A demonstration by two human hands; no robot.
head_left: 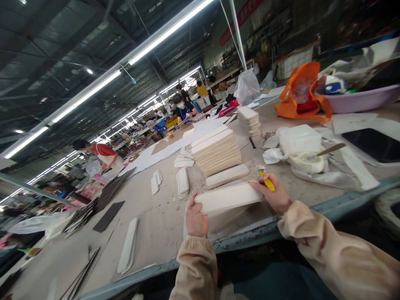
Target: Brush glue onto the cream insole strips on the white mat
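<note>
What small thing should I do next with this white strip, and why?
I'd probably lower the white strip onto the table: your left hand and right hand hold its two ends, and the right also holds the yellow brush, which seems awkward to use that way.

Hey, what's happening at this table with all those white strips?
Someone's two hands are holding one long white strip above the front of the table: the left hand has one end, and the right hand has the other. The right hand also holds a brush with a yellow handle. Just beyond is a tall stack of strips. An orange bag sits farther back, beside a purple basin.
</note>
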